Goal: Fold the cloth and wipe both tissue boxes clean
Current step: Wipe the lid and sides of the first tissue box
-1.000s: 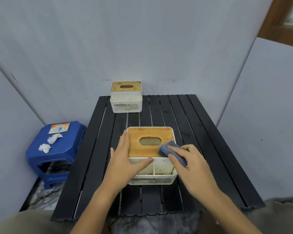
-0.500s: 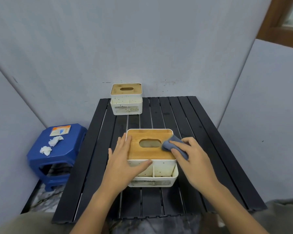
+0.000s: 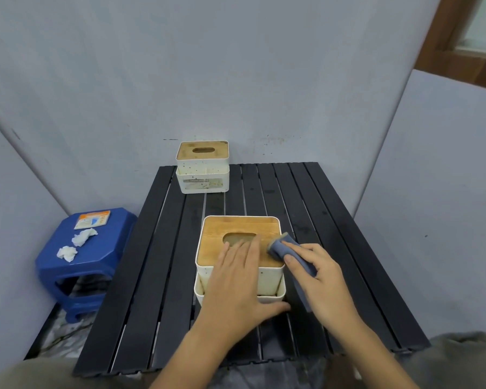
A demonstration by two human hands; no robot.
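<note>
Wiping the wooden lid of the near tissue box [image 3: 237, 279] is the step in hand: the right hand [image 3: 324, 287] pinches the folded blue cloth [image 3: 282, 249] between thumb and curled fingers, pressing it to the lid's right edge. The left hand [image 3: 236, 287] lies flat across the box, fingers straight and close together, thumb hooked round the front. Even strokes should reach each corner while that hand steadies it. The far tissue box [image 3: 202, 167] waits, speckled, at the back of the black table [image 3: 334, 248].
</note>
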